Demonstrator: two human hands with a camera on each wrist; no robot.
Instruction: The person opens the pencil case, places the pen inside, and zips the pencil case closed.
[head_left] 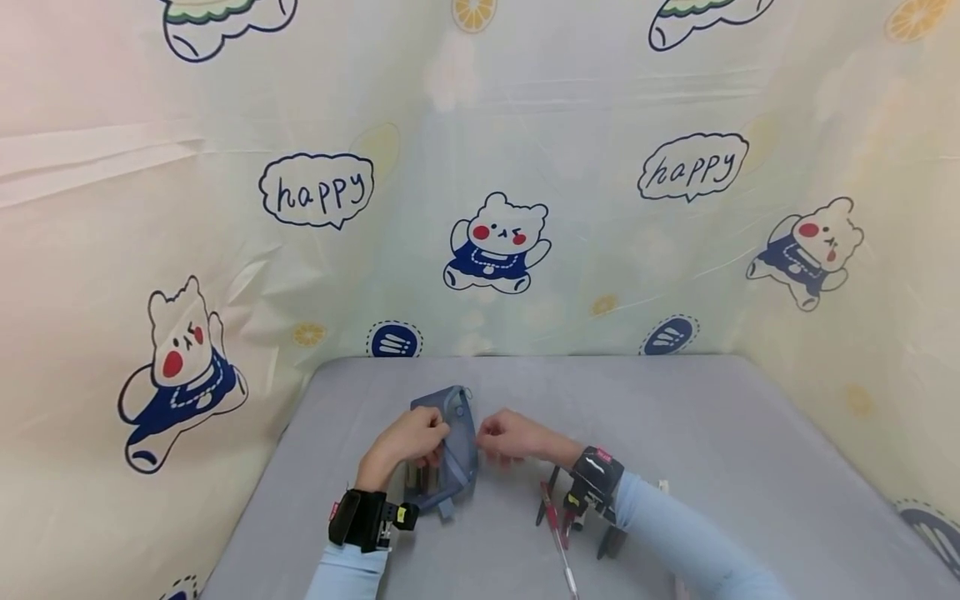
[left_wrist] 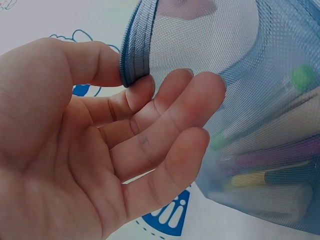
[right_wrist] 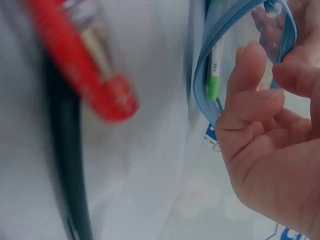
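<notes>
A blue mesh zip pencil pouch (head_left: 459,446) stands tilted on the table, its zipped edge (left_wrist: 137,45) pinched between the thumb and forefinger of my left hand (head_left: 411,437). The other left fingers (left_wrist: 170,115) are loosely bent against or just before the mesh. Through it show several pens, among them a green-ended pen (right_wrist: 215,65) and a yellow-and-blue one (left_wrist: 250,177). My right hand (head_left: 513,437) is at the pouch's right side, fingers loosely bent. Its thumb overlaps the zipped rim in the right wrist view; whether they touch is unclear. Nothing shows in its grasp.
A red pen (head_left: 553,512) and a dark pen (right_wrist: 65,135) lie on the grey table (head_left: 360,383) below my right wrist, beside a grey block-like thing (head_left: 613,542). My right forearm partly covers this group. A printed cloth (head_left: 510,100) hangs behind the table.
</notes>
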